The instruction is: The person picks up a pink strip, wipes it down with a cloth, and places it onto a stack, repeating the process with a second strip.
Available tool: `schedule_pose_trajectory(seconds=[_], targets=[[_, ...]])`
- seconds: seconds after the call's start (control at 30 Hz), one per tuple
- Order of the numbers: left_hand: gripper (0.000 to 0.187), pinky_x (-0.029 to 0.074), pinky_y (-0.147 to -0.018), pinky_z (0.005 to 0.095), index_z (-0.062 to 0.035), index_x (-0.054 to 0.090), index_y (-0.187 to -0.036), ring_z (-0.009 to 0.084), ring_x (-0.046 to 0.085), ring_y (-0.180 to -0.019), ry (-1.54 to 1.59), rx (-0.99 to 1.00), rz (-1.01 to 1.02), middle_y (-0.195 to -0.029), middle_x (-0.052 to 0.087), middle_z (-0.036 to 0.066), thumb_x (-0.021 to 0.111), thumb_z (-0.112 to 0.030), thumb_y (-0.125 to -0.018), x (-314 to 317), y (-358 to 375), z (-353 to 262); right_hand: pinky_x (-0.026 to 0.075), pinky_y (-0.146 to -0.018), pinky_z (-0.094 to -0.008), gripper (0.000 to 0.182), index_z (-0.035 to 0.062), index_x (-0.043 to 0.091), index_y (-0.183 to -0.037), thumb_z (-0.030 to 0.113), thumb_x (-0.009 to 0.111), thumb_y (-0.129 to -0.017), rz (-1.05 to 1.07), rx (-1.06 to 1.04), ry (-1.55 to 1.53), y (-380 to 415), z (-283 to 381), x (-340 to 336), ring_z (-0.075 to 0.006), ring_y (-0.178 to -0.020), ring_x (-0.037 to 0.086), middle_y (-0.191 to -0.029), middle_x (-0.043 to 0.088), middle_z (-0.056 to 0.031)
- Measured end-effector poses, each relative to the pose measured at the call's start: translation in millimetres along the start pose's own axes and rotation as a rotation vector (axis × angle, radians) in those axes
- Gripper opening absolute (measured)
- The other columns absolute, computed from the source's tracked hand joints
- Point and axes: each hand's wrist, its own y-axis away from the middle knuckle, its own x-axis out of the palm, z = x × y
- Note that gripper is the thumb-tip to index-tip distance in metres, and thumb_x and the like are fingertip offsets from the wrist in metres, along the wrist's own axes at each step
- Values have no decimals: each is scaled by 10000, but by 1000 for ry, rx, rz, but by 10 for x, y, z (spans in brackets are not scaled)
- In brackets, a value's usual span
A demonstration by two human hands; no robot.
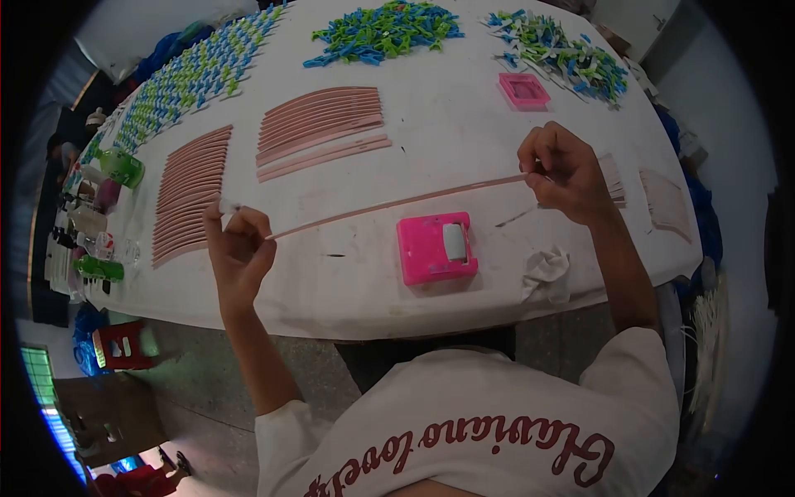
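A long thin pinkish strip is stretched above the white table between my two hands. My left hand pinches its left end, with a small whitish scrap at the fingertips. Fingers closed, my right hand pinches the other end. Below the strip sits a bright pink box with a pale roller. Rows of pink strips lie beyond it, one group beside my left hand and another farther back. A crumpled white tissue lies near the front edge, below my right hand.
Blue and green clips form a pile at the back, rows at the back left and another pile at the back right. A pink tray sits at right. Bottles crowd the left edge. A red stool stands on the floor.
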Motion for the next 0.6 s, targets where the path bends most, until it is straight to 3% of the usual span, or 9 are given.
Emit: schedule_pose_trajectory(seconds=[0.03, 0.17, 0.4, 0.6], targets=[[600, 371, -590, 196, -125, 329, -1215, 71, 419, -662, -112, -55, 120, -829, 494, 22, 544, 141, -722, -59, -121, -18, 376, -601, -198, 277, 98, 346, -776, -102, 524, -706, 23, 51, 27, -119, -50, -43, -71, -704, 422, -841, 483, -52], [537, 349, -564, 185, -91, 324, -1200, 61, 408, -645, -358, -80, 253, -830, 490, 17, 559, 107, -760, -392, -830, 127, 407, -560, -196, 245, 88, 366, -777, -57, 562, -752, 50, -6, 44, -796, -385, -111, -51, -699, 453, -813, 488, -6], [548, 395, -563, 245, -68, 294, -1261, 101, 435, -651, -799, -117, 355, -837, 496, 45, 585, 52, -813, -1026, -2198, 1007, 381, -459, -220, 185, 67, 454, -810, 29, 630, -764, 51, 17, 125, -2297, -1541, 4, -54, -595, 451, -744, 506, 0], [546, 404, -574, 271, -48, 325, -1261, 113, 446, -626, -846, -159, 339, -850, 542, 64, 612, 37, -804, -1360, -2758, 1726, 372, -490, -245, 192, 59, 480, -810, 37, 658, -741, -2, 15, 134, -3058, -2279, 159, -77, -557, 460, -677, 491, -2]])
